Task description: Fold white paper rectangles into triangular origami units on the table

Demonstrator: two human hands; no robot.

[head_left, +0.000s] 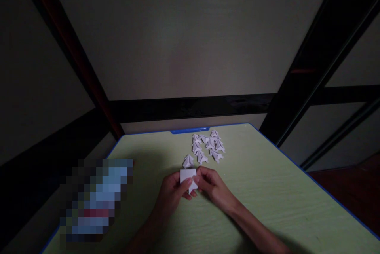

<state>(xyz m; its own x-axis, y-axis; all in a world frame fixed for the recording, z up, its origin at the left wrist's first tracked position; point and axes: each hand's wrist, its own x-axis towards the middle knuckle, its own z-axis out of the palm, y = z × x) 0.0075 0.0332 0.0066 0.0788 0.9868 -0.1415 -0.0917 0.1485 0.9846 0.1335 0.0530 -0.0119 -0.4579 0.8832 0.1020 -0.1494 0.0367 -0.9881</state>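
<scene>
A small white square of folded paper [187, 174] is held up between my two hands, over the near middle of the table. My left hand [171, 188] grips its left and lower side, thumb across the front. At its right edge my right hand [209, 182] pinches it between thumb and fingers. A folded point of the paper sticks out at the bottom. Just beyond the hands lies a folded paper figure [188, 161]. Several more white paper figures of the same pointed shape [210, 143] sit in a loose cluster farther back.
The pale green table [267, 190] has a blue rim, with a blue handle-like piece [190, 130] at its far edge. A blurred-out bluish object [103, 194] is at the left. Dark-framed panels [192, 48] rise behind the table.
</scene>
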